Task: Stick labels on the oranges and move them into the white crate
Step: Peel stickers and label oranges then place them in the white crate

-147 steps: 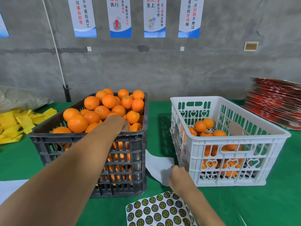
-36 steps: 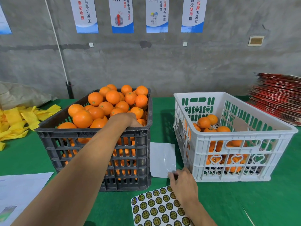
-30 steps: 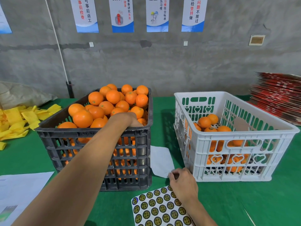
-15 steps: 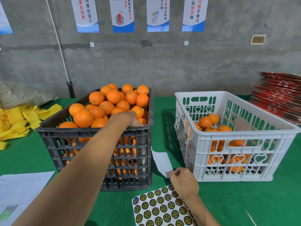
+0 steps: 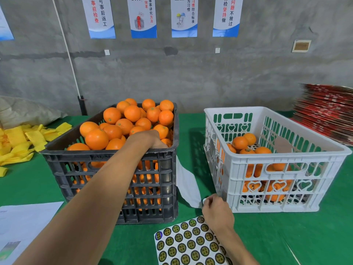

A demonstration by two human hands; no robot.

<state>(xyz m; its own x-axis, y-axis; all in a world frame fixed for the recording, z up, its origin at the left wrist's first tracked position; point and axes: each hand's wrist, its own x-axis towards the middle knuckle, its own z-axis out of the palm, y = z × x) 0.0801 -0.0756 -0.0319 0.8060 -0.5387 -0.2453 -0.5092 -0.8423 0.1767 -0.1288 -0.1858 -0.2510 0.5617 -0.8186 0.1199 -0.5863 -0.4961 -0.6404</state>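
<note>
Oranges (image 5: 131,119) fill the black crate (image 5: 114,169) at our ten o'clock well above its rim, so we judge most of the work is left. Our left hand (image 5: 148,137) reaches over the near rim at about eleven o'clock and curls down among the fruit; we cannot tell whether it grips one. Toward one o'clock, our right hand (image 5: 216,209) sits at the top edge of the label sheet (image 5: 189,243), fingers bunched at a white backing sheet (image 5: 188,186) lying between the crates; whether they pinch a label is hidden. At two o'clock the white crate (image 5: 286,161) holds only a shallow layer of oranges on the green table (image 5: 286,236). Many labels remain on the sheet.
</note>
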